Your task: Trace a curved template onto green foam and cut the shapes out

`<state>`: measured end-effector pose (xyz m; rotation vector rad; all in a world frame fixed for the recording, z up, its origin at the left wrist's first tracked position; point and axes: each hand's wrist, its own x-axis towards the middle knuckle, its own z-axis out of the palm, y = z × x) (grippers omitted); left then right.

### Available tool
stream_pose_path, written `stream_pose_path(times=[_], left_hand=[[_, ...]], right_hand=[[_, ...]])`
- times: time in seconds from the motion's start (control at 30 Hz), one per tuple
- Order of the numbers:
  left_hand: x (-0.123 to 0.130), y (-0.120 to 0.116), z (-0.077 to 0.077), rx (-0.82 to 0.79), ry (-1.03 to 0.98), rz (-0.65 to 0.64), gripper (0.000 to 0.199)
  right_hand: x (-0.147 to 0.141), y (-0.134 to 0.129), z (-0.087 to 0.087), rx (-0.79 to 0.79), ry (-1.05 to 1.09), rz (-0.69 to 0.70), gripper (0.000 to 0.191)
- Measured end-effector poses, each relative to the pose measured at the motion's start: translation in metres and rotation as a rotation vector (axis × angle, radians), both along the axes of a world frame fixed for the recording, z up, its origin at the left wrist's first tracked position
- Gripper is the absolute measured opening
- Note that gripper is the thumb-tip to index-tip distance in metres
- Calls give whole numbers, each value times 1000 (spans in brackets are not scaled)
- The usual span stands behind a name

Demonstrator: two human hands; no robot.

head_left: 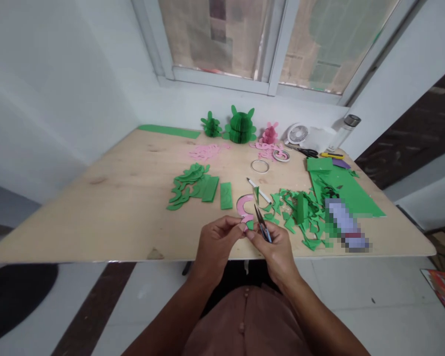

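Near the table's front edge, my left hand (219, 242) pinches a curved pink paper cutout (244, 203), with a bit of green paper (249, 225) at its lower end. Beside it, my right hand (278, 249) is closed around small scissors (262, 223), their blades pointing up and away from me. My right fingertips also meet the lower end of the cutout. A white pen (258, 191) lies just beyond the scissors. To the right spread many green paper scraps (307, 212); to the left are a folded green rectangle (226, 196) and stacked green cut shapes (191, 183).
Green and pink paper figures (240, 127) stand at the back by the wall. Pink cutouts (205, 151), a ring (260, 166), a tape roll (281, 155), a white fan (297, 133), black-handled scissors (308, 152), a yellow cutter (332, 155), a bottle (344, 132) and green sheets (356, 193) lie around.
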<state>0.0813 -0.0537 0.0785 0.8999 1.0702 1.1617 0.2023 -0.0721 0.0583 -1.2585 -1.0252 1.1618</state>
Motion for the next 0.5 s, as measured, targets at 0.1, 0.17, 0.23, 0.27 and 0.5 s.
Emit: stream_pose_path(times=[0.1, 0.17, 0.23, 0.27, 0.5], left_hand=[[0, 0, -3, 4, -11, -5, 5], [-1, 1, -6, -3, -22, -8, 5], [-1, 0, -7, -13, -36, -8, 6], [-1, 0, -8, -19, -44, -12, 6], [-3, -4, -8, -95, -165, -44, 13]], right_hand=[[-1, 1, -1, -2, -37, -2, 25], [-2, 2, -2, -5, -41, -4, 24], [-2, 2, -4, -4, -28, -15, 23], [-2, 2, -5, -3, -20, -24, 22], [-2, 1, -8, -10, -16, -41, 22]])
